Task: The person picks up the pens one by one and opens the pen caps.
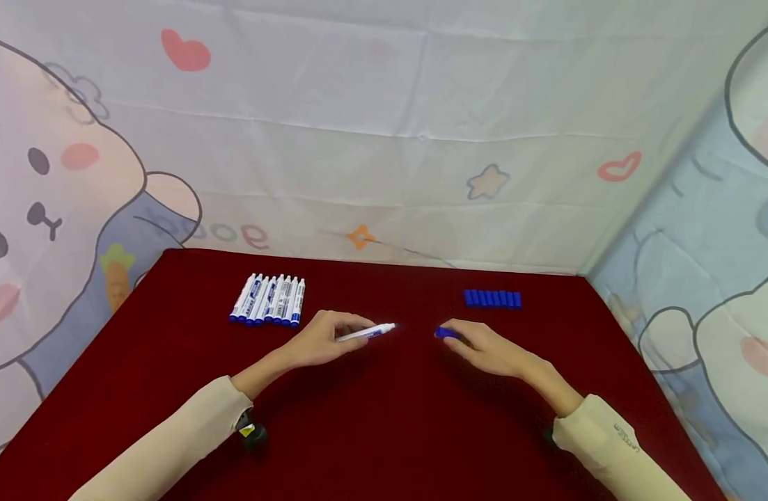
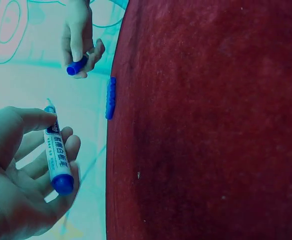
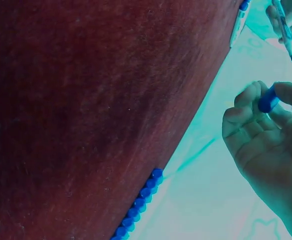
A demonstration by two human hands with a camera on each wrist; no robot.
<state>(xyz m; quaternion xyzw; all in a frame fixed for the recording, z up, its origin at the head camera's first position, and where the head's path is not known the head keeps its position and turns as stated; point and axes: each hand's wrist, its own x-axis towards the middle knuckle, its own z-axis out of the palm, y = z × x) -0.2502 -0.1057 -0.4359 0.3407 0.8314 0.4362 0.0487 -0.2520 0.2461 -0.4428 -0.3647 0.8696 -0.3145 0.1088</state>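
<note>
My left hand [image 1: 326, 339] grips a white whiteboard marker [image 2: 57, 150] between thumb and fingers. The marker's blue end [image 2: 62, 184] faces the wrist camera, and its bare tip points right, toward the other hand, in the head view. Across from it, my right hand [image 1: 484, 348] pinches a blue marker cap [image 1: 446, 333] between thumb and fingers; the cap's open end shows in the left wrist view. A gap separates the tip from the cap. Both hands are over the dark red tabletop.
Several white markers [image 1: 268, 300] with blue ends lie side by side at the back left of the red cloth [image 1: 384, 417]. A row of several blue caps [image 1: 493, 299] sits at the back right. Behind the table hangs a printed curtain [image 1: 371, 104].
</note>
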